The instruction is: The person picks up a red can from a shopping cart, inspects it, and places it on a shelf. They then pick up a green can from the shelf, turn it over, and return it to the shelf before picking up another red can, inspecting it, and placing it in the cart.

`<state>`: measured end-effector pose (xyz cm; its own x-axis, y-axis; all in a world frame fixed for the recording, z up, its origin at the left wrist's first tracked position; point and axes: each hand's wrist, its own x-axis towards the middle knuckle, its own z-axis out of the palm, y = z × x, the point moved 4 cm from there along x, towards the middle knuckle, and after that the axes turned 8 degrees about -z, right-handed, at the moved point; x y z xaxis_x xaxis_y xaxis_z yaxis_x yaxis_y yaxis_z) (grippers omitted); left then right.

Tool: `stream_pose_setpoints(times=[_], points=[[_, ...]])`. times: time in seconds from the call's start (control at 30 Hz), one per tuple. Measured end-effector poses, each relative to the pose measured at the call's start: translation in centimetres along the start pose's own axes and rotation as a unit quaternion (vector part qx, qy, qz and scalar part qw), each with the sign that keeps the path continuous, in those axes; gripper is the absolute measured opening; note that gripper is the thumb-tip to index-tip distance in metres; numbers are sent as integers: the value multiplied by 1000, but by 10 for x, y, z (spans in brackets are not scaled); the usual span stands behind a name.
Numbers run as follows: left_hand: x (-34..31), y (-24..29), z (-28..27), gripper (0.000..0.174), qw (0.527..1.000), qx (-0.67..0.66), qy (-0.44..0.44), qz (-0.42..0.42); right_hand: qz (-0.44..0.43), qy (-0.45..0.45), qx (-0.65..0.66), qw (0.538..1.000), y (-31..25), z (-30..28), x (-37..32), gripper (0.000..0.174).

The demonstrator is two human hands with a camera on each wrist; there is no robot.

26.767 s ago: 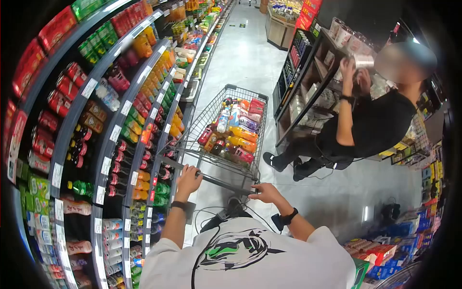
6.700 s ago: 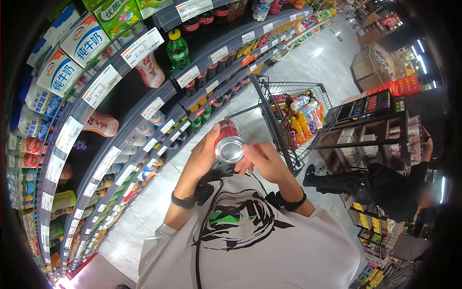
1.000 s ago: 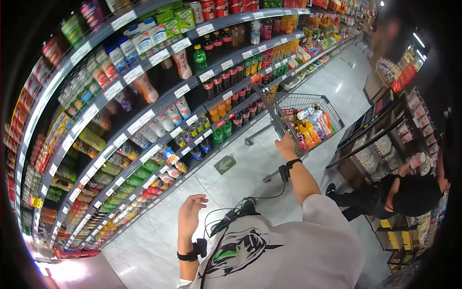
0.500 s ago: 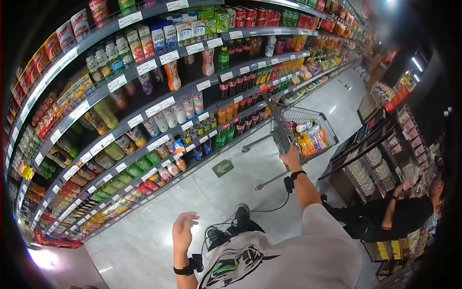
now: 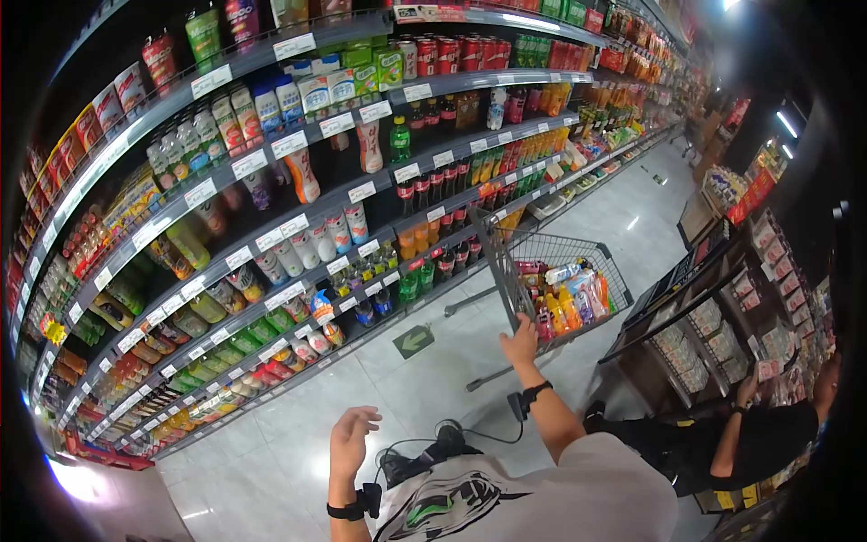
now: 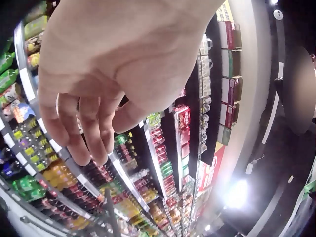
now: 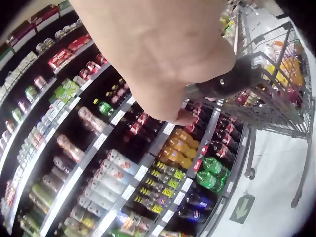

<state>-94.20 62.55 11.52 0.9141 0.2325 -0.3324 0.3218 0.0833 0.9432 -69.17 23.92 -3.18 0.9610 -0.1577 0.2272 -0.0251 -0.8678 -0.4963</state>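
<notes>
In the head view my right hand [image 5: 519, 342] is at the push handle of a wire shopping cart [image 5: 591, 246]. In the right wrist view its fingers wrap over the dark handle [image 7: 232, 81], with part of the grip hidden beneath the palm. Colourful drink bottles [image 5: 571, 307] lie heaped in the cart. My left hand [image 5: 350, 441] hangs over the floor to the left, holding nothing. Its fingers are loosely bent in the left wrist view, away from the drink shelves behind them.
Long curved shelves [image 5: 316, 203] of bottles, cans and cartons line the left. At right a person in black [image 5: 759, 434] handles packets beside a dark display rack [image 5: 664, 370]. Cables [image 5: 492, 440] run near my shoes. A green arrow sign [image 5: 414, 341] marks the tiled floor.
Several seconds ago both hands held a red can; now neither does. Over the last second the right hand has stayed at the cart handle, and the left hand has remained empty while the view shifted.
</notes>
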Motion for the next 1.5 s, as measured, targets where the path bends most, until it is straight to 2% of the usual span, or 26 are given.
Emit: stream_pose_setpoints(times=[0.1,0.13,0.2,0.27,0.33,0.47,0.53,0.77,0.83,0.93,1.0,1.07,1.2,1.3,1.43,1.5], points=[[13,10,33,26,1000,8,-27,-5,-45,-23,14,999,-8,-4,-18,86],[15,11,42,26,999,12,-42,-5,-45,-24,15,999,-11,-9,-20,86],[20,11,58,26,999,9,-47,-6,-32,-83,31,996,-13,-10,-21,87],[23,10,70,26,998,11,-56,-9,-42,-90,27,995,-12,-9,-22,90],[22,11,80,27,997,23,-68,-3,-30,-146,27,988,-24,-16,-28,90],[20,17,83,28,995,68,-73,-22,-7,-158,74,985,-24,-11,-38,91],[17,21,79,28,996,79,-44,-18,-10,-170,90,981,-20,-3,-39,87],[6,28,46,28,996,81,-33,-10,-29,-166,93,981,-15,-7,-55,80],[4,28,31,29,996,83,-37,-3,4,-219,88,972,-15,-14,-65,83],[1,25,11,29,996,80,-41,4,-2,-175,69,982,-13,-23,-86,82],[-2,22,-3,30,996,80,-42,6,15,-179,55,982,-11,-30,-97,78],[-4,17,-15,30,996,79,-49,0,54,-180,34,982,-9,-41,-110,75],[-10,8,-36,29,995,71,-63,1,76,-174,-42,981,4,-50,-136,65],[-13,5,-49,29,995,74,-72,3,55,-146,-80,985,24,-53,-155,56],[-18,4,-64,28,994,75,-77,-4,85,-163,-85,979,49,-67,-178,51],[-17,2,-68,28,994,76,-84,-8,67,-163,-49,983,62,-80,-185,38]])
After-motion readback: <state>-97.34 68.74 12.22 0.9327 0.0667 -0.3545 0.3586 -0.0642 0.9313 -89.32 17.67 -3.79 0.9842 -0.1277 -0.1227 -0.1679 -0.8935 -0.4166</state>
